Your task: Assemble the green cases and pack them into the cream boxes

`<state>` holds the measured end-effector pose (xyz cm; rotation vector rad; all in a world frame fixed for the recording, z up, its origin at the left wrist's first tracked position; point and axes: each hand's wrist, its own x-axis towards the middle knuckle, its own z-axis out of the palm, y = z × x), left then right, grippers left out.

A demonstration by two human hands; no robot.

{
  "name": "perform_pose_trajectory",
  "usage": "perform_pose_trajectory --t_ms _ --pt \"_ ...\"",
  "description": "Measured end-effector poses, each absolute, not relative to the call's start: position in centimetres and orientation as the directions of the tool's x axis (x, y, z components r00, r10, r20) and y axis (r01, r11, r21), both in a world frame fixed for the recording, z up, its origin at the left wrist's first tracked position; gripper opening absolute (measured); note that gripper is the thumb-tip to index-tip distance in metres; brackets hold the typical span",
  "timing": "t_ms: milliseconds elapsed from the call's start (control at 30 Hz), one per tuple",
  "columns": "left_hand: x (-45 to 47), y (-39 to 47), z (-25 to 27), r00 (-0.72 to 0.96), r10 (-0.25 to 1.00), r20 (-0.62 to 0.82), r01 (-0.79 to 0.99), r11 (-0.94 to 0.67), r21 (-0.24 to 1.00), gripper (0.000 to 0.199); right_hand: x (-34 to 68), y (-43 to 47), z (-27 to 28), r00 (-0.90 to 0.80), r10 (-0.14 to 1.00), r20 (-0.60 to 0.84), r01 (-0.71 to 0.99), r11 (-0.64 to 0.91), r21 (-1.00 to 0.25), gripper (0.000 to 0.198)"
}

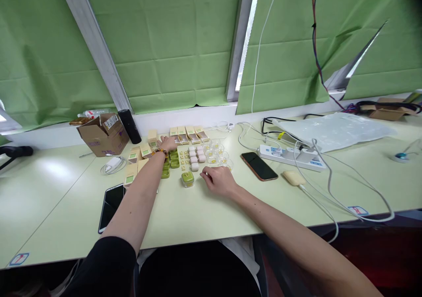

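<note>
My left hand (168,143) stretches to the back of the table among small cream-coloured boxes (152,136), its fingers apart; no held thing shows. Under and beside that forearm lie green square lids (174,162). My right hand (218,180) rests on the table with fingers curled in, and nothing shows in them. Just left of it stands a small clear jar with a green lid (187,179). Between the hands are pale pink rounded blocks (194,166), tiny yellowish pieces (183,161) and clear cups (223,160) with yellow centres. More cream boxes (192,134) stand in a row behind.
A dark phone (259,166) and a white power strip (292,156) with cables lie to the right, with a cream charger (293,178). At left are a tablet (112,204), a coiled white cable (113,165), a cardboard box (103,135) and a black cylinder (129,126).
</note>
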<state>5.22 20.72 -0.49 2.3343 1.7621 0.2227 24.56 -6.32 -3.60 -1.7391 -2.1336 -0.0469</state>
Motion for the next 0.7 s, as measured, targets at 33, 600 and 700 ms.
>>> perform_pose_trajectory --t_ms 33,600,700 --pt "5.6 21.0 -0.8 0.263 0.965 -0.006 0.932 -0.253 0.261 0.056 24.6 -6.3 -3.6 -0.161 0.933 0.321 0.945 0.240 -0.223 0.034" --pt "2.9 15.7 3.3 0.097 0.942 0.322 0.839 -0.251 0.482 0.068 24.8 -5.9 -3.1 -0.078 0.889 0.451 0.874 0.279 -0.399 0.023" --pt "2.3 10.5 3.0 0.223 0.768 0.600 0.754 -0.526 0.394 0.067 24.4 -5.4 -2.1 -0.013 0.871 0.491 0.712 0.354 -0.607 0.019"
